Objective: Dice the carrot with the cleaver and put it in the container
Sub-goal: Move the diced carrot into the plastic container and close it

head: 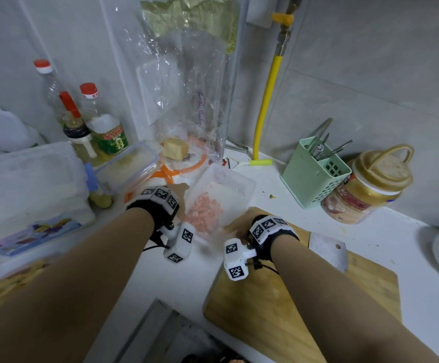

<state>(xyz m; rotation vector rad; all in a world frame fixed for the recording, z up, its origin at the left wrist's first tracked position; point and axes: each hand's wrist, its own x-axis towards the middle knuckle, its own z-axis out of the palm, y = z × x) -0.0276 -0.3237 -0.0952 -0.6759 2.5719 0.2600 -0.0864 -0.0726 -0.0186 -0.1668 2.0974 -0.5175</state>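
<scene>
Right now, as I look down at my two hands:
Carrot: small orange-pink diced carrot cubes (pixel 203 211) lie heaped in the near left part of the clear rectangular plastic container (pixel 240 189).
Container: it sits on the white counter (pixel 181 273), just beyond the far left corner of the board, between my two hands.
Left hand: my left hand (pixel 172 199), in a black strap with white marker blocks, is against the container's left wall; the fingers are hidden behind the wrist gear, so I cannot tell how far they are open or whether they grip it.
Right hand: my right hand (pixel 244 224) rests at the container's near right edge, fingers curled toward the rim; whether they clamp it I cannot tell.
Cleaver: the broad steel cleaver blade (pixel 328 251) lies flat on the board, right of my right wrist, out of my grasp.
Board: the tan wooden cutting board (pixel 344 292) fills the near right.
Farther out: a mint green utensil holder (pixel 314 176) stands far right of the container, and red-capped bottles (pixel 90 119) stand far left.
</scene>
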